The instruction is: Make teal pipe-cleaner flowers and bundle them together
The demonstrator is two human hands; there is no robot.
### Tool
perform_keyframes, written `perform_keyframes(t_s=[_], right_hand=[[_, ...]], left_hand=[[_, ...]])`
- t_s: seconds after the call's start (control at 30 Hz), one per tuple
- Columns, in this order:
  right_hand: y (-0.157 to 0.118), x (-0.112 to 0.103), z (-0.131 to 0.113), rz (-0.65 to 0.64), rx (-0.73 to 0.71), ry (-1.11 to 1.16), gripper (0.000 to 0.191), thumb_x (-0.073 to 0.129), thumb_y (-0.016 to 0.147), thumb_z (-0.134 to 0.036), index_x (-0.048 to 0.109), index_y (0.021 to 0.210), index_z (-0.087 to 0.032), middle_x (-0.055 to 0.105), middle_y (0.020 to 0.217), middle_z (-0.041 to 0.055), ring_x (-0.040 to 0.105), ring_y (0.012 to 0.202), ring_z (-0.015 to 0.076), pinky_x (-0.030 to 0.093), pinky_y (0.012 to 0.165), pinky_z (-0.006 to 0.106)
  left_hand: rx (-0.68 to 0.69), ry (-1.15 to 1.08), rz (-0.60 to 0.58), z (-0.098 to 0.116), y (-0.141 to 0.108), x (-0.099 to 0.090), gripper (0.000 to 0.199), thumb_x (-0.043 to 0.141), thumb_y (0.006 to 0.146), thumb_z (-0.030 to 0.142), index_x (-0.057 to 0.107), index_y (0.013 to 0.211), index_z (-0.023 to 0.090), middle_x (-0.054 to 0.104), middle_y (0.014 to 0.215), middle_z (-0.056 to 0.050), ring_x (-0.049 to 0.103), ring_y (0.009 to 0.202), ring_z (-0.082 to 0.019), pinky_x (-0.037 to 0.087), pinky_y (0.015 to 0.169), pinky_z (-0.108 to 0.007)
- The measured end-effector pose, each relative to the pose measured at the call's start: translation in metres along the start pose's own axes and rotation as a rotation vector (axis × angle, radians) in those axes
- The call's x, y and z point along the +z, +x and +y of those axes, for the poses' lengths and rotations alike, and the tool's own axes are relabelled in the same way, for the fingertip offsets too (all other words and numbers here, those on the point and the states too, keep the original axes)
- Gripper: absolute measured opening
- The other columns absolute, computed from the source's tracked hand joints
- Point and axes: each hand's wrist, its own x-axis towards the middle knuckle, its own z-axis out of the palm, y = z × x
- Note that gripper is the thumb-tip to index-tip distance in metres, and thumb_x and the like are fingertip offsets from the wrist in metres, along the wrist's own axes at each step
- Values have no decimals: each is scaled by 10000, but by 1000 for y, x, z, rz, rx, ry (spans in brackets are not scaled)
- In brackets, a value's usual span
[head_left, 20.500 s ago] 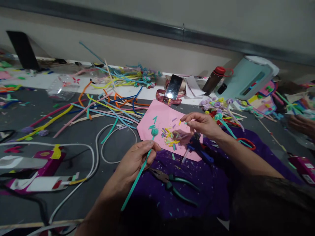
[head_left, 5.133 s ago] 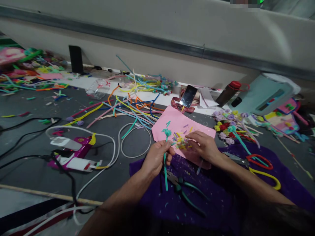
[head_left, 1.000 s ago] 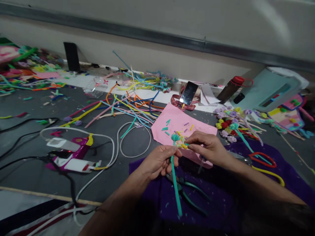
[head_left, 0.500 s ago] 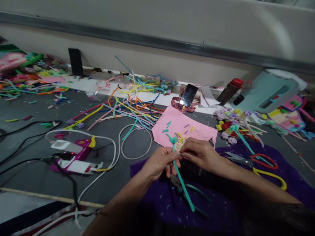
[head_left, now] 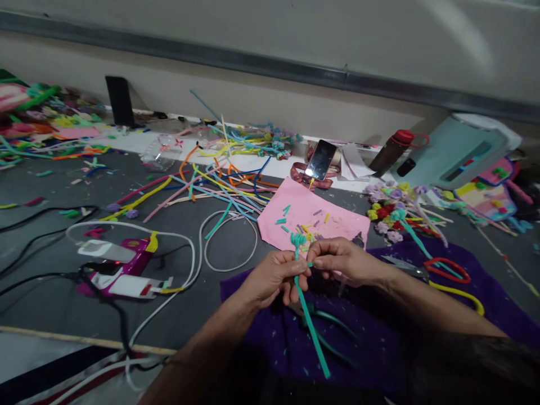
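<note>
From my remote stn I had both hands nr the centre. The L hand (head_left: 274, 278) was pinched round the green stem (head_left: 312, 329), its bunched green head (head_left: 297, 240) poking up past the fingers, the tail slanting down to the near right. The R hand (head_left: 343, 261) was held narrow on a small green bit (head_left: 311, 264) right beside the left's fingertips; couldn't tell if it was loose or attached.

Just beyond, the pink sheet (head_left: 304, 197) carried yellow & purple clippings (head_left: 306, 229), w/ green pcs (head_left: 282, 221) on its left half. Below the hands, pliers (head_left: 333, 322) lay on the purple cloth (head_left: 261, 349); scissors (head_left: 419, 274) w/ red & yellow handles lay right of them, fuzzy flowers (head_left: 388, 211) farther off.

Re text: the red lanyard (head_left: 297, 171) by the phone (head_left: 320, 160) had pale lettering, too small to read. The phone screen was dark.

Far right I had a red-capped bottle (head_left: 390, 154) leaning nr a pale teal container (head_left: 459, 149). Left side: loose coloured stems (head_left: 223, 194) across the dark desk (head_left: 189, 326), & nearer, a magenta-and-white device (head_left: 137, 253), any label unreadable.
</note>
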Motion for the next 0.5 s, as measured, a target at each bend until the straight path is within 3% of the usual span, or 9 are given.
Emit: perform_keyframes(t_s=[0.13, 0.5], right_hand=[[4, 0, 3, 44, 103, 194, 190, 676, 711, -298, 603, 776, -135, 569, 640, -22, 447, 440, 34, 314, 387, 135], [12, 2, 7, -68, 41, 430, 183, 673, 703, -260, 622, 795, -110, 603, 635, 2, 497, 404, 45, 343, 371, 139]], left_hand=[[40, -31, 9, -1, 1, 0, 188, 612, 725, 281, 591, 743, 94, 628, 537, -14, 537, 327, -87, 368, 274, -136], [100, -77, -10, 0, 0, 0, 174, 592, 744, 266, 591, 730, 92, 629, 539, -13, 529, 322, -80, 376, 271, -135]])
